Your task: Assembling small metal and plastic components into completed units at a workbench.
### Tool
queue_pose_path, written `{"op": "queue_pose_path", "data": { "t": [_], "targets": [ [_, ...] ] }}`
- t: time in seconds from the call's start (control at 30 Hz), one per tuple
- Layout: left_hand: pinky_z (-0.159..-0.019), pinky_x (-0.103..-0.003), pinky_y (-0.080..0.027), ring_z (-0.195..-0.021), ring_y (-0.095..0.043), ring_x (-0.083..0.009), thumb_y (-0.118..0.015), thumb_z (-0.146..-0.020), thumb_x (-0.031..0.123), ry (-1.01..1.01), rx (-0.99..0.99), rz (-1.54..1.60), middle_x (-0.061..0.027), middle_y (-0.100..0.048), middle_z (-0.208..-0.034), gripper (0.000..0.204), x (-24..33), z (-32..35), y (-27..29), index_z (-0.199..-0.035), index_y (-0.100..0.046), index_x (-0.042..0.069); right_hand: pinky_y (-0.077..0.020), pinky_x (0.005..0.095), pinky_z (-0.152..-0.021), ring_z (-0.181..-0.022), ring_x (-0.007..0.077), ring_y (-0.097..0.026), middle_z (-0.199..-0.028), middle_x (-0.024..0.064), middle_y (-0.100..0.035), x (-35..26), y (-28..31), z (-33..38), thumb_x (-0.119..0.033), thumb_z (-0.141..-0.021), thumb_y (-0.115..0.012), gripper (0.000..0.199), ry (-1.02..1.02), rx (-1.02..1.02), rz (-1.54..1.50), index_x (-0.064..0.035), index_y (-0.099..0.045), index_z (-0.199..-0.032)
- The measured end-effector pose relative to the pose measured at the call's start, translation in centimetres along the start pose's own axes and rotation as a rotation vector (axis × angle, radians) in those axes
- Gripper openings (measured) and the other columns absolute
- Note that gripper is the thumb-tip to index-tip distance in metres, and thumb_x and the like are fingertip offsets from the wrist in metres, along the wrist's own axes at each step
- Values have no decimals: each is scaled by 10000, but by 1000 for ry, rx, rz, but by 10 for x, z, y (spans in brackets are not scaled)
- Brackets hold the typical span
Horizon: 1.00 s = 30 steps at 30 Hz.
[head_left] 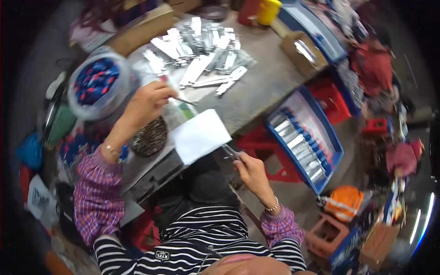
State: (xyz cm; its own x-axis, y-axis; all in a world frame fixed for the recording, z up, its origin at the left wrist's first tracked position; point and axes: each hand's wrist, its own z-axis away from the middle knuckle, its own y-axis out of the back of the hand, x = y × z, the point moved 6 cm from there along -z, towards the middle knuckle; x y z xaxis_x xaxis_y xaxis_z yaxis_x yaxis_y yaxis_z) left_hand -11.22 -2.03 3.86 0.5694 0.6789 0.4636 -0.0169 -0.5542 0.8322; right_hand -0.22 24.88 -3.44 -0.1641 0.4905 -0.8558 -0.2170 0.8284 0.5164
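Gripping is noted: pliers [232, 153] are clasped by the right hand [252, 172]; beyond the white sheet [201, 136], a thin rod [188, 101] is pinched by the left hand [153, 99]. Light, stiff, slippery handling is judged likely; its end is best gripped.
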Motion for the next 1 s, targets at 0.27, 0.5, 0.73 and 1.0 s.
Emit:
{"op": "queue_pose_path", "data": {
  "t": [0.27, 0.5, 0.73, 1.0],
  "targets": [
    [-764, -366, -468, -884, -568, -289, -580, -662, -81, -7, -11, -196, -109, -595, -865, 206, -24, 11, 4, -842, -604, 17, -381, 266, -478, -504, 139, -518, -586, 88, -535, -4, -11, 2, -42, -840, -553, 84, -25, -67, -79, 20, -532, -788],
    [-780, -340, -463, -885, -565, -255, -563, -604, -73, -142, -94, -380, -71, -589, -847, 233, -28, 17, -6, -798, -613, 45, -405, 350, -504, -569, 339, -546, -667, 199, -518, -3, -13, 4, -43, -838, -553, 60, -52, -137, -32, 11, -532, -852],
    [-741, -338, -464, -841, -555, -239, -587, -612, -19, -79, -114, -495, -57, -545, -782, 197, -42, 27, -9, -791, -594, 63, -368, 258, -476, -500, 115, -491, -579, 69, -527, -4, -22, 6, -42, -854, -545, 83, -37, -137, -53, 22, -544, -801],
    [-683, -378, -466, -773, -596, -285, -603, -696, -1, 35, -83, -344, -84, -592, -747, 173, -42, 24, 0, -855, -595, 66, -416, 310, -501, -542, 250, -572, -635, 148, -554, -7, -27, 3, -59, -857, -541, 74, -117, -216, -52, 9, -533, -829]
  ]
}}
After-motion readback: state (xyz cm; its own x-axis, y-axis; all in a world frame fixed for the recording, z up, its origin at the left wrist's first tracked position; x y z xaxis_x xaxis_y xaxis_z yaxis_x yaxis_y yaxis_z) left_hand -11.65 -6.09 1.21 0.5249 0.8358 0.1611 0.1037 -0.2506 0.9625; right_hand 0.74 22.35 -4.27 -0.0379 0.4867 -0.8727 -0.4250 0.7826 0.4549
